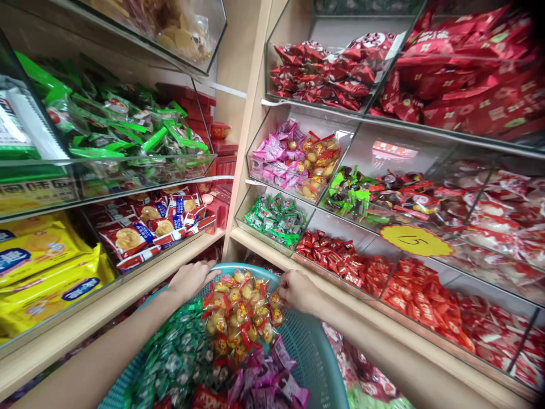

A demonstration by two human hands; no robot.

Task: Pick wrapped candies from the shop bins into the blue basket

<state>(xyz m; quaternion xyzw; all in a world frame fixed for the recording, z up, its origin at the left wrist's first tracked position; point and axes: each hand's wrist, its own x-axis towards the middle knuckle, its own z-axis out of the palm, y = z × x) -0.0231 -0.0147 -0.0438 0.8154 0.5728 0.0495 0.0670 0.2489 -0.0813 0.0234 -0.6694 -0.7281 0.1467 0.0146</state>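
Note:
A teal plastic basket (313, 341) full of wrapped candies is in front of me. My left hand (191, 282) lies at its far left rim, palm down, fingers stretched out toward the rim. On the far right side my right hand (298, 291) is closed with its fingers curled, beside the clear-and-red wrapped yellow candies (240, 301); what it grips is hidden. Green wrapped candies (174, 346) fill the basket's left side. Purple wrapped candies (272, 375) lie nearer me, with some red packets (206, 397) at the bottom edge.
Shelves with clear bins meet in a corner ahead. A bin holds pink candies (276, 150) beside yellow ones (319, 162); green candies (276, 218) are below. At left are yellow biscuit packs (46, 255) and green packets (128, 125). A wooden ledge (264, 247) runs behind the basket.

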